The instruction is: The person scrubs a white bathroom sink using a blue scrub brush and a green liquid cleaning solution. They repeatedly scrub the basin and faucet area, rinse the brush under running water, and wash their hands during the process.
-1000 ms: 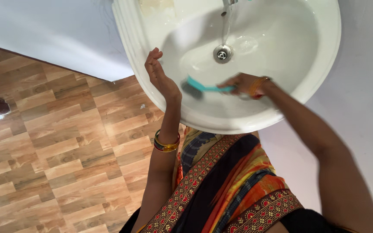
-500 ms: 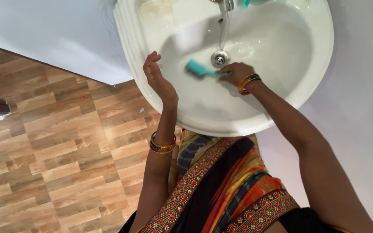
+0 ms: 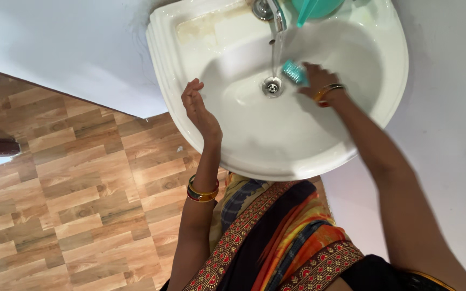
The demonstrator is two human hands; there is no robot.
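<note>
Over a white ceramic washbasin (image 3: pixel 351 134), the right hand (image 3: pixel 315 75) reaches deep, fingers clamped on a teal plastic scrub brush (image 3: pixel 293 71) beside the metal drain (image 3: pixel 272 86); the left hand (image 3: pixel 199 110) rests on the rim, fingers together, slightly curled.

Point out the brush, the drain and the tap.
brush (image 3: pixel 293 71), head view, on its teal bristled head beside the right hand.
drain (image 3: pixel 272 86), head view, on the metal ring at the basin's bottom.
tap (image 3: pixel 276 12), head view, on the metal spout.
</note>
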